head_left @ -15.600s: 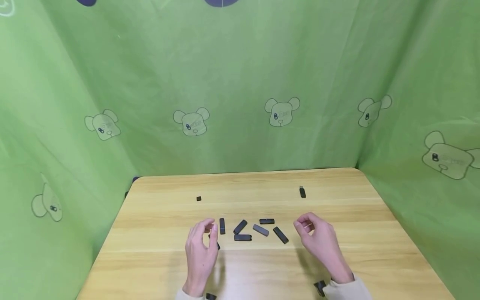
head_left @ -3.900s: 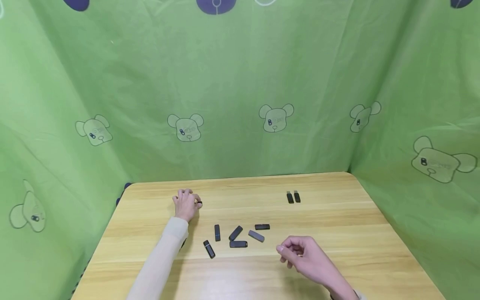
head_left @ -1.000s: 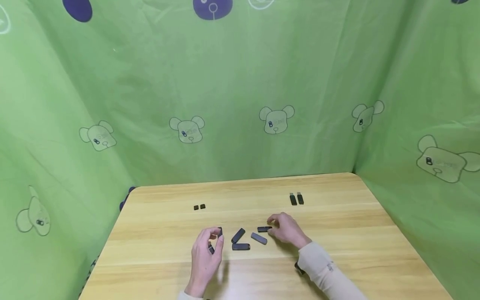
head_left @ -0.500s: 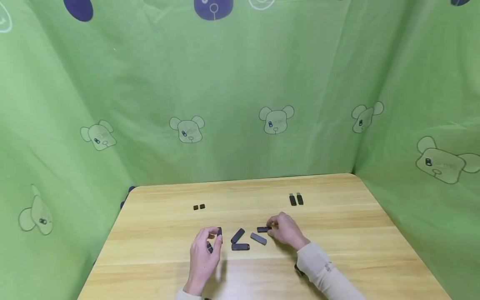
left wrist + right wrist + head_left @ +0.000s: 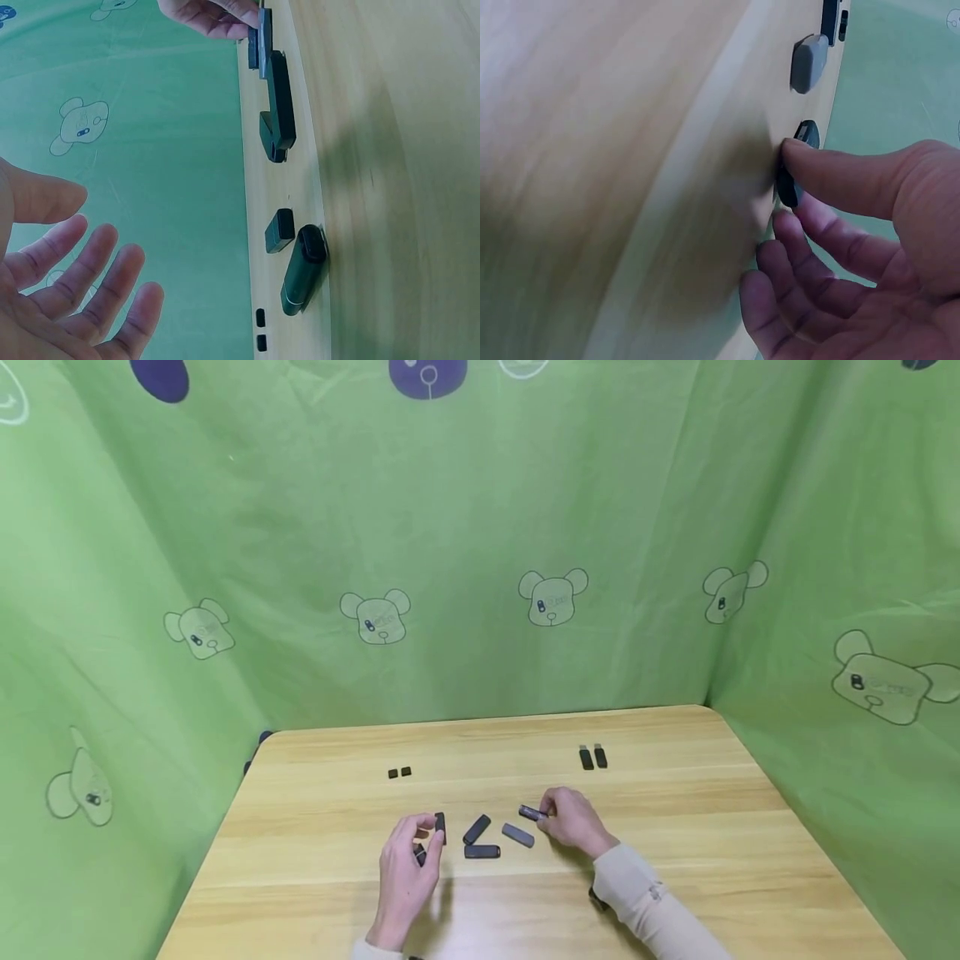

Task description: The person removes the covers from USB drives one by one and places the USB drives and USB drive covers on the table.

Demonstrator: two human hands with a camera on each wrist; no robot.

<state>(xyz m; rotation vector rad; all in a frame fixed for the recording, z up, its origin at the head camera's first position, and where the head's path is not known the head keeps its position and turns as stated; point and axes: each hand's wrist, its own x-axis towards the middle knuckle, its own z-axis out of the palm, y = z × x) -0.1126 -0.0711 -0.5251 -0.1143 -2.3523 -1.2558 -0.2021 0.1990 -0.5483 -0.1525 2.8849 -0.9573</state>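
In the head view my right hand (image 5: 576, 823) pinches the right end of a black USB stick (image 5: 531, 812) between thumb and fingers. The right wrist view shows the thumb across that stick (image 5: 808, 133), with the other fingers curved below. My left hand (image 5: 405, 868) hovers above the table, holding nothing; its fingers (image 5: 101, 259) are spread and relaxed in the left wrist view. Beside it lie a black USB stick (image 5: 440, 828) and another stick (image 5: 420, 856), partly hidden behind the hand. Between the hands are a grey stick (image 5: 517, 835) and two black sticks (image 5: 482, 852).
Two USB sticks with bare metal plugs (image 5: 592, 757) lie side by side at the back right of the wooden table (image 5: 337, 843). Two small black caps (image 5: 406, 771) sit at the back left. Green curtain (image 5: 465, 685) surrounds the table's back and sides.
My right hand has taken hold of the black stick and tilted it, its left end shifting away from me. Earlier, the left hand was at the back left; it now hovers nearer me.
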